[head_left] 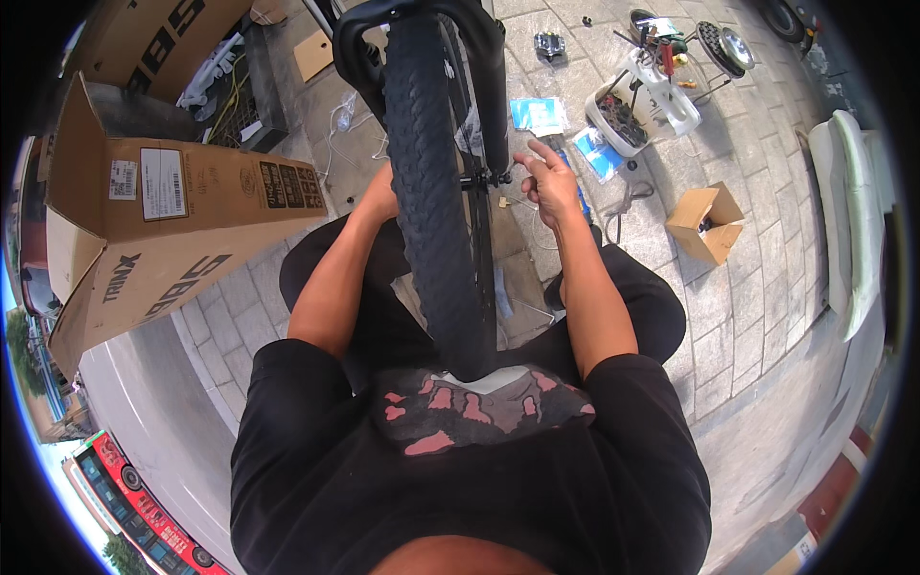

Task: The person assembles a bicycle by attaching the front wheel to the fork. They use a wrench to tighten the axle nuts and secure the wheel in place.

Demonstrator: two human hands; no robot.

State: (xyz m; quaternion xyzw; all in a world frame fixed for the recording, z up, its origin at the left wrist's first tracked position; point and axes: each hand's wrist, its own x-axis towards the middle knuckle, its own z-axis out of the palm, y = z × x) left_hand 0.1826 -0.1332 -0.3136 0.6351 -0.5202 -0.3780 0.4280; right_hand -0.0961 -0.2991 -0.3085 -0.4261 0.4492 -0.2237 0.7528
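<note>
A person in a black T-shirt (460, 489) sits low on the paving (757, 297), and a bicycle wheel (436, 211) with a knobbly black tyre stands between their knees, its near end close to the shirt. The wheel sits between the legs of a black fork (491, 86). The left hand (381, 195) reaches in at the wheel's left side, near the hub; the tyre hides its fingers, so I cannot tell whether they grip anything. The right hand (551, 187) is just beside the axle end (505, 178) on the other side, its fingers loosely parted; I cannot tell if a fingertip touches. To the left lies a large open carton (201, 192). Over on the right are blue packets (539, 115), a white tub (650, 142) of tools and a small open box (704, 225).
</note>
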